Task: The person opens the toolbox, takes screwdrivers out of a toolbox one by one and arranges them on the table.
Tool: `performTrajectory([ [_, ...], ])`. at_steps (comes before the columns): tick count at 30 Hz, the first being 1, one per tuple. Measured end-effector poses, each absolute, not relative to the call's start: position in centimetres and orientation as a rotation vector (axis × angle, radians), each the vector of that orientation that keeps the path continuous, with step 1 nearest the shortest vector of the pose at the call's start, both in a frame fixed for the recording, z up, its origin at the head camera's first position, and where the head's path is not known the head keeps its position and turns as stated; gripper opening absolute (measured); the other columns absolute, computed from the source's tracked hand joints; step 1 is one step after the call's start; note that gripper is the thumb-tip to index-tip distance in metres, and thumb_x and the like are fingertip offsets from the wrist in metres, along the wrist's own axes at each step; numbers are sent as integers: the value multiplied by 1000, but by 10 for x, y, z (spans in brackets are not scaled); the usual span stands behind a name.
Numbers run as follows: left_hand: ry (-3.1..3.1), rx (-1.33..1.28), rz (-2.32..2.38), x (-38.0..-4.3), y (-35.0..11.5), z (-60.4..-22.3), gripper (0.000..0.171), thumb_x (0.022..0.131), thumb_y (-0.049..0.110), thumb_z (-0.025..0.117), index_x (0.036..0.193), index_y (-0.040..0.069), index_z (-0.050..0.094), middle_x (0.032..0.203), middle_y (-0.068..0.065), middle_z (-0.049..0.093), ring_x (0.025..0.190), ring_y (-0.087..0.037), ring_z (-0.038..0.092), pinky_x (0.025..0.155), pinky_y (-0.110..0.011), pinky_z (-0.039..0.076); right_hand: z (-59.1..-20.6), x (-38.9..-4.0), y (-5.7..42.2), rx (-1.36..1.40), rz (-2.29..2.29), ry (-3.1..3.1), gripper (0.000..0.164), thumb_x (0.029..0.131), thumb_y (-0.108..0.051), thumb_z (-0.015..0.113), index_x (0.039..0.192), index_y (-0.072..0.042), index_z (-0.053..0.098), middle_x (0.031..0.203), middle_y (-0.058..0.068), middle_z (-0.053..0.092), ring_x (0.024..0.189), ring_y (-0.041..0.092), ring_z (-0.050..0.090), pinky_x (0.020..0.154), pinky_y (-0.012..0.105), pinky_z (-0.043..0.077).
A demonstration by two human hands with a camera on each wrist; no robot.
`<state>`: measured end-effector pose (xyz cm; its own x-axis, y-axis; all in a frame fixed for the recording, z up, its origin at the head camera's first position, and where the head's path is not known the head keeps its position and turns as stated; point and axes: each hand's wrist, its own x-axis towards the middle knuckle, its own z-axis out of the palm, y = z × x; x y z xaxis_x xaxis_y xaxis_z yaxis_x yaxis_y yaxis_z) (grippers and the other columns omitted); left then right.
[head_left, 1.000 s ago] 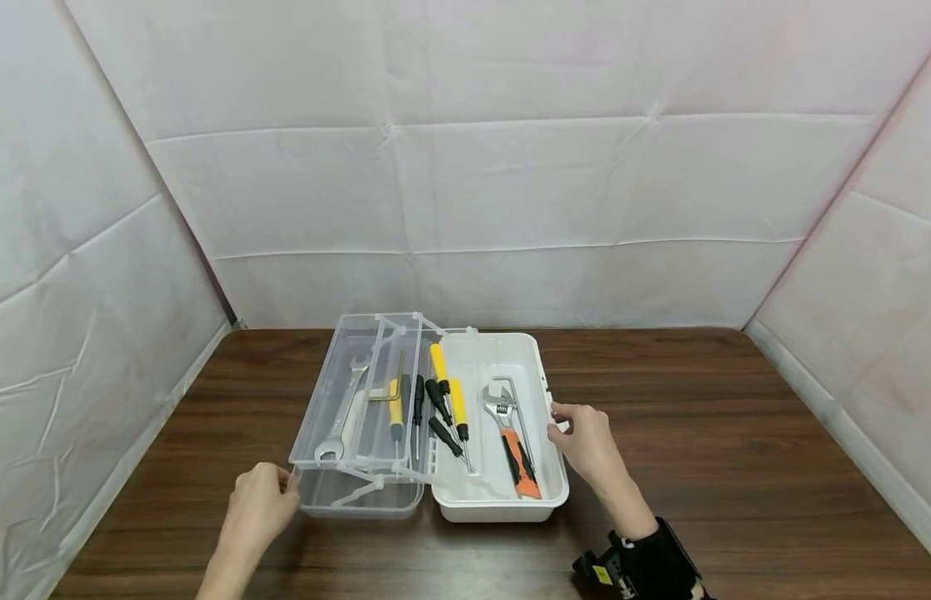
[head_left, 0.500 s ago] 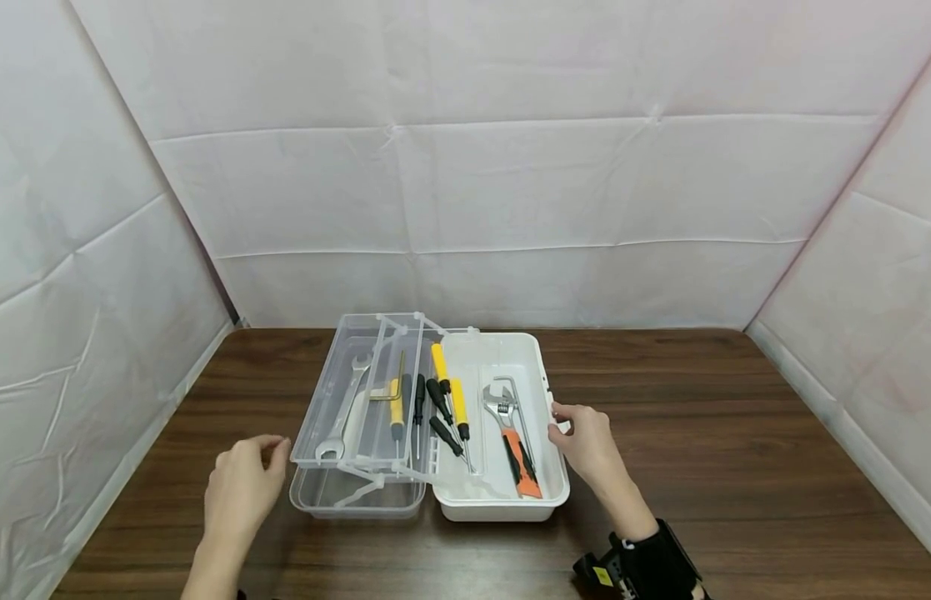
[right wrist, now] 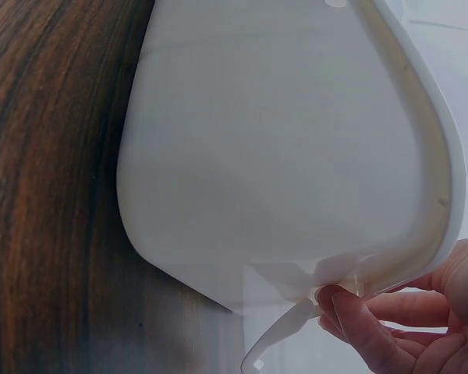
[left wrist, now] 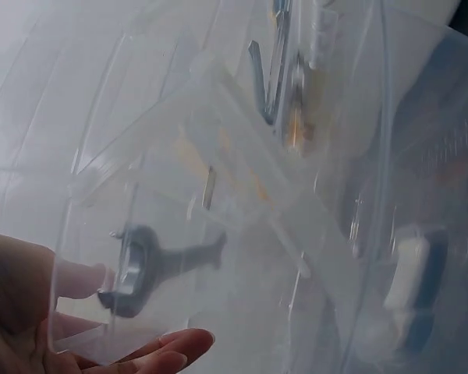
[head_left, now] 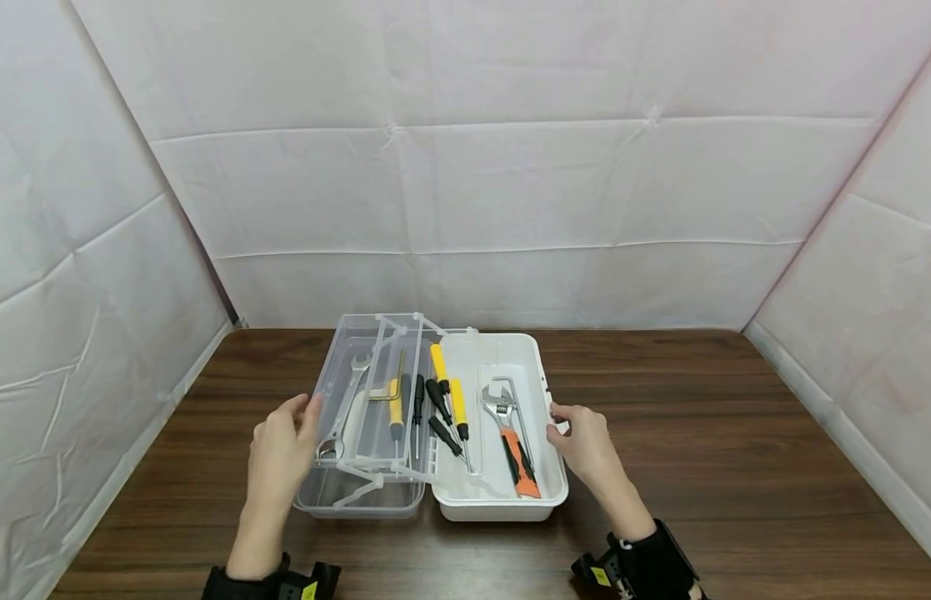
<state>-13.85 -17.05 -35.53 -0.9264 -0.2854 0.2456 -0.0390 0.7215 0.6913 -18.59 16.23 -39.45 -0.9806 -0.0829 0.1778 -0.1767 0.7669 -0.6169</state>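
A white toolbox [head_left: 503,513] stands with its clear plastic lid [head_left: 386,500] folded out left, and a clear tray [head_left: 365,333] hangs over that lid on hinged arms. My left hand [head_left: 279,454] grips the tray's left edge, thumb and fingers [left wrist: 179,343] on either side of the plastic. In the tray lie a combination wrench [head_left: 343,417], a brass hex key [head_left: 401,371] and a yellow-handled screwdriver [head_left: 395,410]. My right hand [head_left: 591,446] pinches the box's right side at a white latch [right wrist: 277,331]. Inside the box rests an orange-handled adjustable wrench [head_left: 519,462].
More screwdrivers, yellow [head_left: 459,408] and black [head_left: 438,402], lie at the box's left side. A silver hex key [head_left: 514,396] lies beside the adjustable wrench. White sheets [head_left: 510,183] wall in the brown wooden table [head_left: 698,417].
My left hand first came away from the lid's front left corner, then moved up and right to the tray's left edge. The right hand, the toolbox and the tools stay in place.
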Motion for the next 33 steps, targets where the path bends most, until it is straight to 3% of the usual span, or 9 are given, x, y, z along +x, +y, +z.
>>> performTrajectory([
  [6, -2565, 300, -1100, -146, -167, -361, 41, 92, 23, 44, 117, -10, 51, 106, -30, 55, 99, -45, 51, 79, -54, 38, -395, -187, 162, 194, 1010, -2828, 33, 78, 1, 58, 110, 10, 57, 95, 19, 62, 55, 11, 50, 45, 23, 41],
  [14, -2442, 313, -1129, -148, -165, -367, 29, 89, 9, 43, 101, -9, 61, 88, -23, 64, 93, -40, 56, 76, -50, 40, -394, -187, 161, 213, 995, -2820, 32, 78, 2, 58, 108, 11, 58, 93, 19, 63, 57, 13, 52, 47, 24, 42],
  [20, -2407, 335, -1149, -148, -165, -370, 27, 88, 7, 44, 100, -9, 62, 79, -19, 65, 90, -38, 57, 74, -48, 41, -392, -189, 161, 285, 930, -2819, 29, 75, 4, 58, 104, 12, 60, 89, 20, 63, 56, 13, 54, 46, 24, 43],
  [22, -2402, 341, -1164, -147, -165, -370, 28, 88, 7, 44, 102, -10, 61, 79, -19, 65, 92, -37, 57, 76, -48, 41, -391, -191, 161, 326, 879, -2823, 23, 74, 4, 58, 96, 10, 63, 82, 18, 63, 51, 11, 51, 44, 24, 41],
  [25, -2394, 347, -1178, -147, -166, -370, 28, 88, 6, 44, 104, -10, 60, 79, -18, 66, 94, -36, 57, 77, -47, 40, -387, -195, 161, 383, 780, -2857, 5, 73, 3, 59, 70, 0, 61, 66, 9, 58, 43, 7, 38, 40, 22, 32],
  [28, -2391, 345, -1179, -147, -166, -371, 28, 88, 6, 44, 104, -10, 60, 79, -18, 66, 92, -36, 57, 76, -47, 41, -378, -197, 162, 442, 672, -2926, 27, 74, 0, 60, 55, -8, 42, 53, -2, 40, 42, 7, 26, 41, 21, 24],
  [30, -2389, 351, -1185, -148, -165, -372, 28, 88, 6, 44, 104, -10, 60, 79, -18, 65, 91, -36, 58, 76, -47, 41, -371, -199, 163, 476, 625, -2986, 27, 76, -4, 61, 55, -9, 44, 50, -4, 33, 42, 7, 25, 41, 21, 22],
  [33, -2384, 354, -1196, -148, -165, -373, 28, 87, 6, 44, 104, -10, 60, 78, -19, 65, 89, -36, 58, 75, -47, 41, -357, -203, 164, 522, 561, -3072, 24, 78, -9, 62, 56, -9, 51, 48, -5, 35, 41, 7, 28, 41, 21, 24],
])
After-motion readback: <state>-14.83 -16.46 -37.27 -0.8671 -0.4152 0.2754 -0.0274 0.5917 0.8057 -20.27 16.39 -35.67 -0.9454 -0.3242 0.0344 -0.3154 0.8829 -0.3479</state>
